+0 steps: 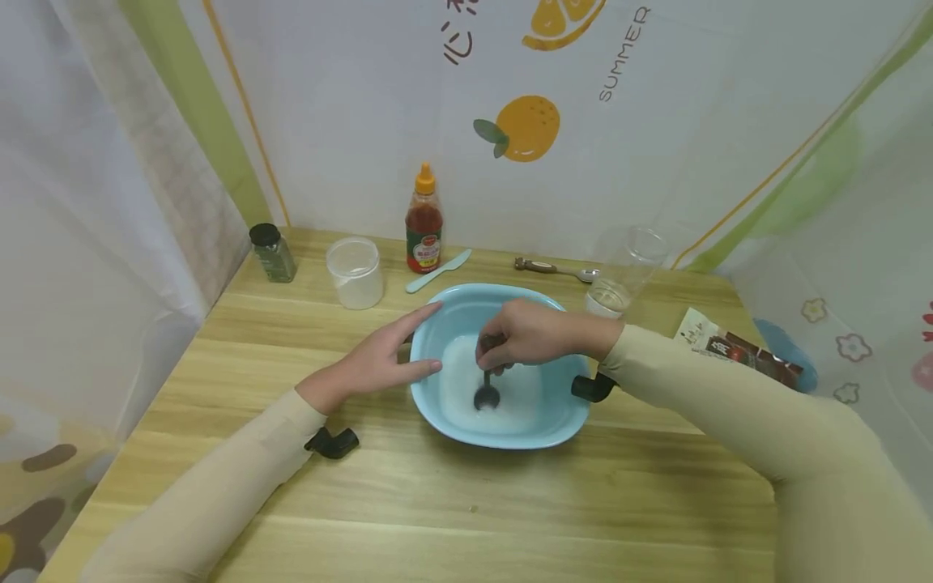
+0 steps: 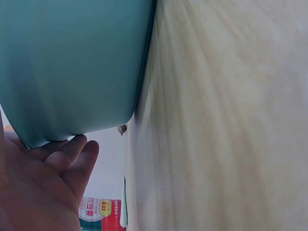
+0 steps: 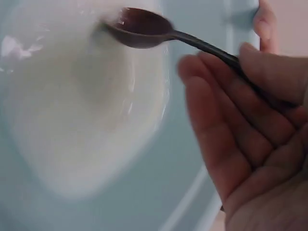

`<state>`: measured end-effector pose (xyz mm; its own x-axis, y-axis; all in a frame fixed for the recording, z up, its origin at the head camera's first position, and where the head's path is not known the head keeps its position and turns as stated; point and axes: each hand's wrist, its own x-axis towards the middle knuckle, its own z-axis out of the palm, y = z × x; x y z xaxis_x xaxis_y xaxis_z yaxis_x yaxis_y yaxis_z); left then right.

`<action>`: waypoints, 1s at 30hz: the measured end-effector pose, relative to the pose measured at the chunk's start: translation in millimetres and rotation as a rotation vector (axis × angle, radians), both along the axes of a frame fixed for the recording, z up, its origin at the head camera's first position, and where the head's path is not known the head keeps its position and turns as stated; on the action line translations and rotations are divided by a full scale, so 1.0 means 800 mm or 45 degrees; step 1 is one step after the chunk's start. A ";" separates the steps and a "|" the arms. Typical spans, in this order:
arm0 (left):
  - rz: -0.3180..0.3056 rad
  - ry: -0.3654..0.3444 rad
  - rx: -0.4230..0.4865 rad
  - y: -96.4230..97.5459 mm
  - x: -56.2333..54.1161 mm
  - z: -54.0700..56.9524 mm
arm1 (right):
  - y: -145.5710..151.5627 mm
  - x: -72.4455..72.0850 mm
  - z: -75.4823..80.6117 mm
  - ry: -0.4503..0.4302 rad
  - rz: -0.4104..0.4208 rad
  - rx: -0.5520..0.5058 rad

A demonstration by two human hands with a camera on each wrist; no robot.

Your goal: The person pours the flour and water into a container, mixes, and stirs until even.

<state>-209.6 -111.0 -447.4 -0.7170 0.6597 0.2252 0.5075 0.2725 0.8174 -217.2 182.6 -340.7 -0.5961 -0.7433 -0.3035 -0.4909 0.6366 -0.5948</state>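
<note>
A light blue basin (image 1: 503,441) stands on the wooden table and has a milky white liquid (image 1: 521,401) in its bottom. On its left side, my left hand (image 1: 372,360) holds the rim, thumb over the edge; the left wrist view shows other fingers (image 2: 72,154) against the outer wall. My right hand (image 1: 521,332) pinches the thin handle of a dark brown spoon (image 3: 144,29) between thumb and fingers. The spoon's bowl dips at the liquid's surface, right of the basin's left wall. The handle's upper end is hidden by the right hand.
Behind the basin stand a dark-lidded jar (image 1: 275,257), a clear tub (image 1: 357,275) and a ketchup bottle (image 1: 424,231). A pale knife (image 1: 437,271) and a measuring spoon (image 1: 554,268) lie there. A tall clear cup (image 1: 627,275) and a brown packet (image 1: 751,352) are on the right.
</note>
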 end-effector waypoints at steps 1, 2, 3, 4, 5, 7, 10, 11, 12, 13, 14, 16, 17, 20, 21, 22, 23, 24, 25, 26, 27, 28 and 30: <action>0.001 0.003 -0.002 0.000 0.000 -0.001 | -0.005 -0.002 -0.002 -0.002 -0.015 -0.024; 0.000 0.005 -0.001 0.000 0.000 -0.002 | -0.009 -0.004 -0.004 0.027 -0.039 -0.035; -0.003 0.007 0.004 0.000 0.000 -0.002 | -0.011 -0.008 -0.006 0.068 -0.077 -0.043; -0.004 0.007 0.005 0.000 0.000 -0.003 | -0.011 -0.012 -0.008 0.114 -0.122 -0.054; -0.005 0.008 0.007 0.001 0.000 -0.003 | -0.009 -0.016 -0.010 0.170 -0.174 -0.055; -0.005 0.003 0.008 0.001 0.000 -0.004 | -0.002 -0.021 -0.009 0.291 -0.263 -0.038; -0.005 0.001 0.007 0.001 0.000 -0.004 | 0.009 -0.018 -0.005 0.392 -0.314 0.058; -0.006 0.002 0.008 0.000 0.000 -0.003 | 0.011 -0.015 -0.002 0.400 -0.293 0.107; -0.007 -0.001 0.012 0.000 0.000 -0.003 | 0.011 -0.012 0.000 0.391 -0.254 0.151; -0.006 -0.004 0.014 0.000 0.000 -0.002 | 0.008 -0.008 0.003 0.355 -0.203 0.175; -0.005 -0.006 0.016 -0.001 0.001 -0.002 | 0.005 -0.005 0.004 0.303 -0.139 0.179; 0.001 -0.011 0.017 -0.002 0.002 -0.001 | -0.004 -0.001 0.004 0.166 -0.029 0.142; 0.002 -0.015 0.018 -0.003 0.002 0.000 | -0.010 0.000 0.003 0.098 0.008 0.104; 0.002 -0.016 0.009 -0.003 0.003 0.000 | -0.023 -0.007 -0.008 -0.071 -0.017 -0.015; 0.000 -0.014 0.007 -0.003 0.003 0.000 | -0.026 -0.010 -0.011 -0.093 -0.060 -0.049; 0.000 -0.010 0.003 -0.002 0.002 0.000 | -0.027 -0.014 -0.014 -0.097 -0.115 -0.077; -0.005 -0.010 0.006 -0.002 0.002 0.000 | -0.026 -0.018 -0.017 -0.086 -0.174 -0.104; -0.006 -0.006 0.007 -0.002 0.002 0.000 | -0.024 -0.022 -0.019 -0.060 -0.234 -0.133; -0.009 -0.007 0.012 -0.001 0.001 0.000 | -0.021 -0.024 -0.020 -0.023 -0.294 -0.155; -0.010 -0.005 0.014 -0.001 0.001 0.000 | -0.018 -0.027 -0.020 0.042 -0.335 -0.161; -0.009 -0.003 0.014 -0.001 0.000 0.000 | -0.014 -0.028 -0.019 0.110 -0.374 -0.155; -0.007 -0.003 0.012 -0.001 -0.001 0.000 | -0.009 -0.029 -0.018 0.182 -0.401 -0.143; -0.005 -0.008 0.010 -0.002 0.000 0.001 | 0.000 -0.028 -0.015 0.320 -0.421 -0.085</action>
<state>-209.6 -112.3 -446.6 -0.7159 0.6605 0.2261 0.5033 0.2639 0.8228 -239.2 182.7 -352.8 -0.8551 -0.5128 -0.0761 -0.4019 0.7484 -0.5277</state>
